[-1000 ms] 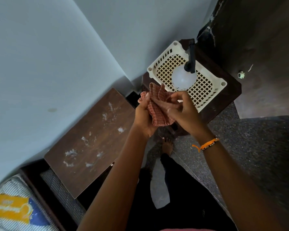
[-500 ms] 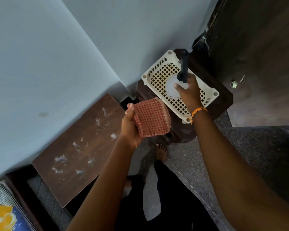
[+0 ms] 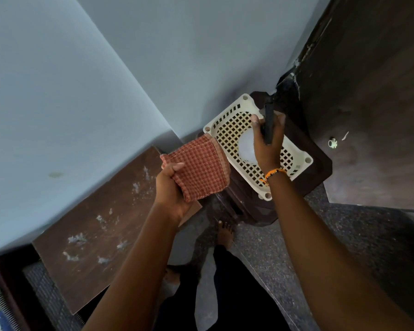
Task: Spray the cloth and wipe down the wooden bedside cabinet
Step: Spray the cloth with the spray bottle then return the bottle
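Left hand (image 3: 171,187) grips folded red checked cloth (image 3: 198,167), held up. Right hand (image 3: 268,142) wraps white spray bottle with black head (image 3: 268,125) in cream lattice basket (image 3: 227,126). Spraying not begun; dusty wooden bedside cabinet top (image 3: 101,230) unwiped.

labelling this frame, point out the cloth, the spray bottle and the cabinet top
cloth (image 3: 202,167): head view, middle of the checked fabric
spray bottle (image 3: 245,146): head view, white body left of the right hand
cabinet top (image 3: 101,237): head view, dusty wooden surface
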